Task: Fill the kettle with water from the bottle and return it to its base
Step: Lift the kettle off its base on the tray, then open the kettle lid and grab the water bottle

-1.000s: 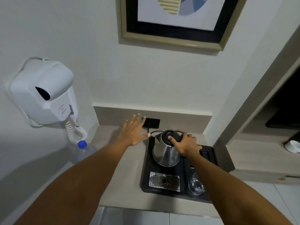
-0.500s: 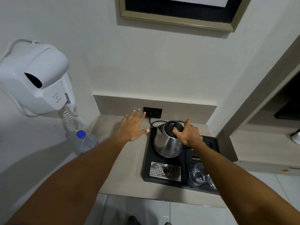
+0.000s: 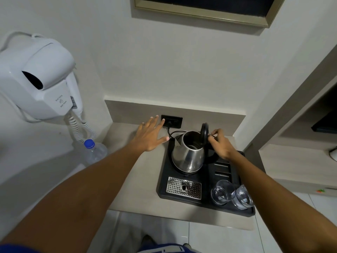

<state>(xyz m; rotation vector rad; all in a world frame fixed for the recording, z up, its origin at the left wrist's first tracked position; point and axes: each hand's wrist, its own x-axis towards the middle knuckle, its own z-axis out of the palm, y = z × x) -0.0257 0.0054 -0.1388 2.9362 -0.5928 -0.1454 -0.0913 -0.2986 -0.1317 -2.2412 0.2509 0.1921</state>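
A steel kettle stands on its base on the black tray. Its black lid is swung up, so the dark inside shows. My right hand rests at the kettle's handle, with its fingertips pinched on the raised lid's edge. My left hand hovers flat with spread fingers over the counter, left of the kettle and holding nothing. A clear water bottle with a blue cap stands at the counter's far left, apart from both hands.
A white wall hair dryer with a coiled cord hangs above the bottle. A black wall socket holds the kettle's cord. Two glasses and a metal drip grille sit on the tray's front. A framed picture hangs above.
My right hand has flipped the kettle's lid from closed to upright. The left hand stayed spread beside the kettle. The view tilted down and moved closer.
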